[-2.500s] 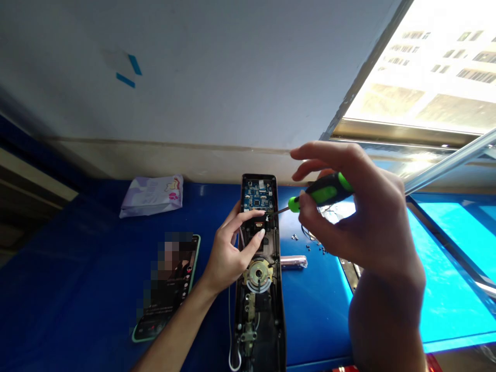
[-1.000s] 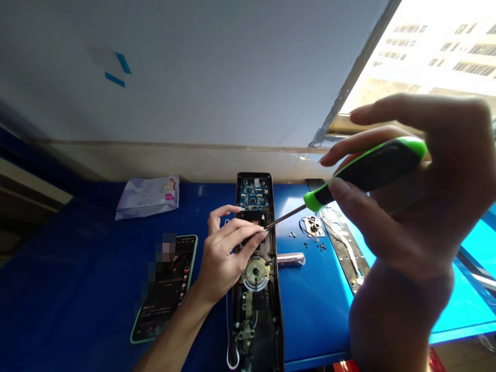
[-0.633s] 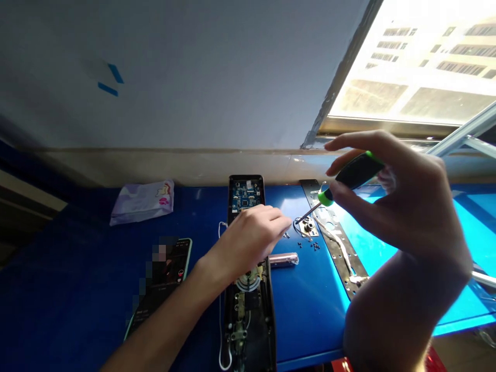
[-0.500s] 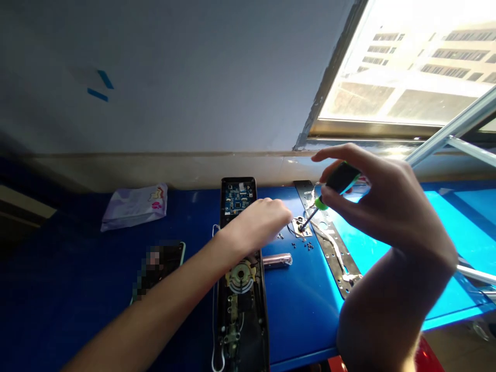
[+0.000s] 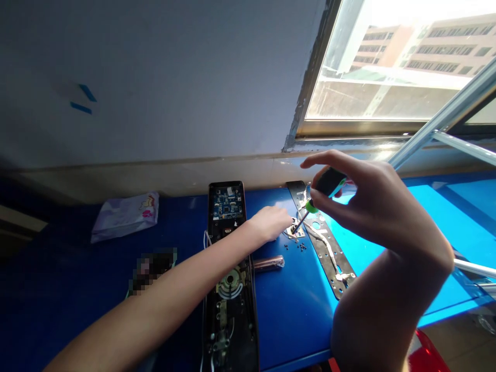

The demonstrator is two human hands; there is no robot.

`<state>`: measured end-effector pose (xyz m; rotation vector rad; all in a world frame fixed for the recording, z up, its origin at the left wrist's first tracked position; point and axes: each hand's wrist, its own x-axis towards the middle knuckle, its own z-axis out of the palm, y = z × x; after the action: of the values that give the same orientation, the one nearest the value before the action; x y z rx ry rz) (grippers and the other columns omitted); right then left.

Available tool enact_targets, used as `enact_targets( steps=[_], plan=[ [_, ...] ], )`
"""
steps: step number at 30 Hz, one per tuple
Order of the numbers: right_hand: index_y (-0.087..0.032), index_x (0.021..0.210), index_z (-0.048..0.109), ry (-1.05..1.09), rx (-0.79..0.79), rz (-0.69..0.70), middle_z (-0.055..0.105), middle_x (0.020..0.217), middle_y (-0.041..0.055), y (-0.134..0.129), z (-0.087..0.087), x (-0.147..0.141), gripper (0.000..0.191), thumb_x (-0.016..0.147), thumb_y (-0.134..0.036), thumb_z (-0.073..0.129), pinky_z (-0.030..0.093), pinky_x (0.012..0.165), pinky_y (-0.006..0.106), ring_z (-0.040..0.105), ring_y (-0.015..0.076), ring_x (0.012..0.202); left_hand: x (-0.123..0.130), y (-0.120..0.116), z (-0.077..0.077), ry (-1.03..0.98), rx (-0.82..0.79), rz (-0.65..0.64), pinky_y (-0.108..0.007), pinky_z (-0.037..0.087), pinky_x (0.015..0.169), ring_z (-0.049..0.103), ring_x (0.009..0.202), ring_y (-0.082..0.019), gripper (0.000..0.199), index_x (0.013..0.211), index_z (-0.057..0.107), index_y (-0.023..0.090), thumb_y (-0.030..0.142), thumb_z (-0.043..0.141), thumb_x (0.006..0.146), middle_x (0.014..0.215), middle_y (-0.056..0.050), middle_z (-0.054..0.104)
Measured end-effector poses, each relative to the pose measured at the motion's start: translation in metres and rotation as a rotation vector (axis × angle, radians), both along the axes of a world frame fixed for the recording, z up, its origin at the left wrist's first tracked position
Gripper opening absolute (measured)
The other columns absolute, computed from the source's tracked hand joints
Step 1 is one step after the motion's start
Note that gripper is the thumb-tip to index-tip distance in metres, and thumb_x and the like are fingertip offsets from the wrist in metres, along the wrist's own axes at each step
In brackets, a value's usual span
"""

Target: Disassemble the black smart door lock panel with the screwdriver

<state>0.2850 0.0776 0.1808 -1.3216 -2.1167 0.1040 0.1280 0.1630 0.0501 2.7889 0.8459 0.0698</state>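
Note:
My right hand (image 5: 375, 201) grips a black-and-green screwdriver (image 5: 329, 182). Its shaft slants down to the left, with the tip at a small circuit board (image 5: 300, 233) on the blue table. At that board's left edge is my left hand (image 5: 271, 222), fingers curled; whatever they hold is hidden. Several small dark screws (image 5: 301, 247) lie just in front of the board. Under my left forearm stretches a long black casing (image 5: 248, 336), open-topped, with a blue circuit board (image 5: 226, 204) at its far end. A dark perforated plate (image 5: 324, 258) carrying a taped cable lies right of the small board.
A shiny copper-coloured cylinder (image 5: 268, 263) lies beside the casing. Left of it are a blurred-out dark object (image 5: 155, 263) and a pale purple packet (image 5: 126, 217). A metal ladder (image 5: 457, 106) leans at the right by the window. The wall (image 5: 186, 178) borders the table's back.
The whole view has shifted, so the table items appear farther left. The screwdriver tip stays at the small board, and my left hand stays beside it.

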Motion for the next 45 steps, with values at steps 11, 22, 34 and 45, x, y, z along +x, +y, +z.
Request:
enact_targets(
  steps=[11, 22, 34, 45],
  plan=[
    [-0.021, 0.12, 0.069, 0.015, 0.002, 0.095, 0.074, 0.08, -0.0017, -0.001, 0.0, -0.006, 0.032, 0.088, -0.018, 0.066, 0.057, 0.062, 0.029, 0.069, 0.0141, 0.064, -0.026, -0.016, 0.033, 0.053, 0.052, -0.016, -0.033, 0.053, 0.067, 0.075, 0.079, -0.027, 0.027, 0.082, 0.077, 0.019, -0.001, 0.06, 0.087, 0.084, -0.009, 0.078],
    [-0.034, 0.126, 0.062, 0.285, 0.081, 0.184, 0.074, 0.098, -0.0029, -0.012, 0.002, -0.049, 0.042, 0.089, -0.017, 0.075, 0.065, 0.077, 0.035, 0.075, 0.0191, 0.086, -0.124, -0.081, -0.004, -0.804, 0.372, 0.546, -0.057, 0.045, 0.119, 0.052, 0.14, -0.033, 0.032, 0.125, 0.071, 0.027, 0.02, 0.067, 0.094, 0.144, -0.01, 0.062],
    [-0.029, 0.116, 0.068, 0.436, 0.195, 0.35, 0.074, 0.1, -0.0004, 0.005, -0.017, -0.09, 0.036, 0.086, -0.017, 0.083, 0.065, 0.074, 0.042, 0.075, 0.0224, 0.089, -0.135, -0.099, -0.046, -0.98, -0.129, 0.683, -0.053, 0.041, 0.126, 0.048, 0.15, -0.031, 0.047, 0.146, 0.056, 0.031, 0.032, 0.063, 0.099, 0.16, -0.008, 0.052],
    [-0.022, 0.113, 0.069, 0.364, 0.235, 0.369, 0.075, 0.098, 0.002, 0.009, -0.027, -0.108, 0.027, 0.089, -0.016, 0.079, 0.064, 0.071, 0.034, 0.073, 0.0173, 0.081, -0.134, -0.104, -0.046, -1.058, -0.142, 0.64, -0.04, 0.051, 0.111, 0.066, 0.124, -0.024, 0.034, 0.131, 0.058, 0.027, 0.021, 0.06, 0.098, 0.133, -0.006, 0.068]
  ],
)
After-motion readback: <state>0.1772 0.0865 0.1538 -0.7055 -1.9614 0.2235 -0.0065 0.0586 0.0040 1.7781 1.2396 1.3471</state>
